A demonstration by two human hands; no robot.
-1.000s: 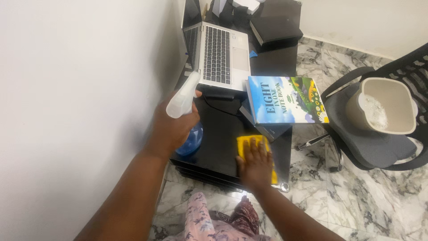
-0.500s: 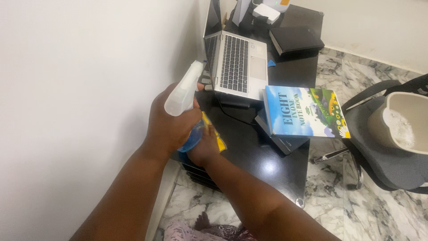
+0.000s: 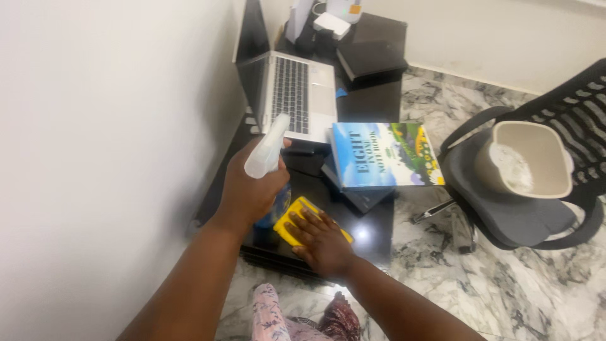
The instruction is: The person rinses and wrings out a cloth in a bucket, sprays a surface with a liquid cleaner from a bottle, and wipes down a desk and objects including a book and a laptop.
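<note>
Gripping the spray bottle (image 3: 268, 165) in our left hand (image 3: 249, 189), right hand (image 3: 322, 240) flat, fingers spread on the yellow cloth (image 3: 297, 216), we risk misting the open laptop (image 3: 297, 95) close by.

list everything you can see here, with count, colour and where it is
clear plastic spray bottle: 1, translucent top over blue liquid, held above desk's near left
yellow cleaning cloth: 1, yellow, flat on desk's near end
glossy black desk: 1, black, against white wall
open silver laptop: 1, silver, desk's middle
blue illustrated notebook: 1, blue-green cover, atop dark books, desk's right edge
black box: 1, far end
beige plastic bucket: 1, beige, on chair seat
grey office chair: 1, right
left hand: grips bottle
right hand: pressed on cloth
</note>
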